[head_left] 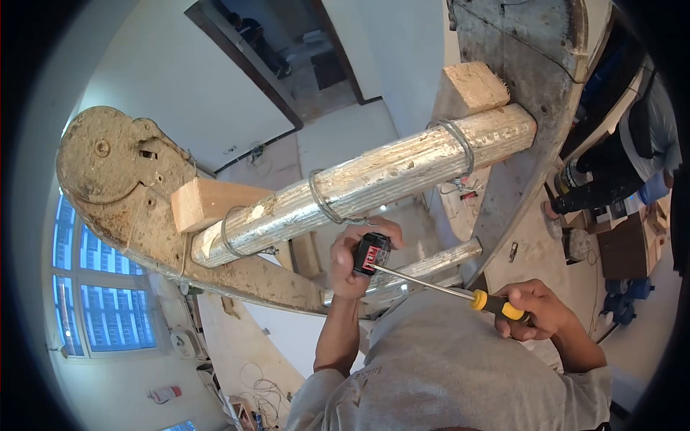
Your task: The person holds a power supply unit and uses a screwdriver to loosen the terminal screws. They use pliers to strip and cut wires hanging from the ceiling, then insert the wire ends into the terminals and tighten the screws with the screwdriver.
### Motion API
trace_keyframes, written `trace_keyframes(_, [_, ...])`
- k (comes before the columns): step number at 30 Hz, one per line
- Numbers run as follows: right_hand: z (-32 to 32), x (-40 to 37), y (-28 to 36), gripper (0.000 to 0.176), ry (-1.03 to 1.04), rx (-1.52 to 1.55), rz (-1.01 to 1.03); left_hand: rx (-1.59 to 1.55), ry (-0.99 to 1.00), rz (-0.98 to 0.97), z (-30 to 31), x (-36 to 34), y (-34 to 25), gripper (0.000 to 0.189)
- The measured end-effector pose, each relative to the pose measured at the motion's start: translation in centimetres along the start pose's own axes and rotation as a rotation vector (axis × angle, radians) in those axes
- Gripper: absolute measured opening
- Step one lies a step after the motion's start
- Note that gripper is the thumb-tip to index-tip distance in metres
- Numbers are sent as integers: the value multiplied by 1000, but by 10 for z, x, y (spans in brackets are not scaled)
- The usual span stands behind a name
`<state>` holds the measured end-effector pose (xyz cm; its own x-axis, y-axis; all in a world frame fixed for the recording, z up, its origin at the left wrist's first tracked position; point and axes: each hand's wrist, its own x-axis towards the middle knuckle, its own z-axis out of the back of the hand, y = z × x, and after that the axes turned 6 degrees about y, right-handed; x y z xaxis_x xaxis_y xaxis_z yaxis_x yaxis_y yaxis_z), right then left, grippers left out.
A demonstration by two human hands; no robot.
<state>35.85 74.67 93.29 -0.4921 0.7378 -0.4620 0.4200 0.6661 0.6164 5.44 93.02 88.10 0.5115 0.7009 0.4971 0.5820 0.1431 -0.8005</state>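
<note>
My left hand [345,262] is closed around a small black block [379,244] with a red marked face and pale lettering. I cannot tell exactly what kind of device the block is. In my right hand [535,312] is a screwdriver [449,290] with a yellow and black handle. Its long metal shaft points left, and the tip is right at the red face of the block. Just beyond my left hand runs a worn, silvery ridged bar [374,176], bound with several loops of twisted wire [323,200].
Wooden blocks [215,203] sit by the bar's ends, between a rusty plate [108,161] and a grey metal side [517,93]. A lower bar [431,262] lies behind my hands. One person [643,136] is at the right, another [257,36] beyond the doorway. Loose wire [262,388] lies on the floor.
</note>
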Motion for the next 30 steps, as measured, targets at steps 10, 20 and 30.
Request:
trace_keyframes(10, [32,13,-8,65,223,458,-366,140,128,38,6,-4,-1,43])
trace_keyframes(20, [34,18,-17,73,303,713,-401,175,52,93,1,-12,7,44])
trace_keyframes(30, [23,23,-10,72,120,375,-378,154,35,58,2,-13,8,42])
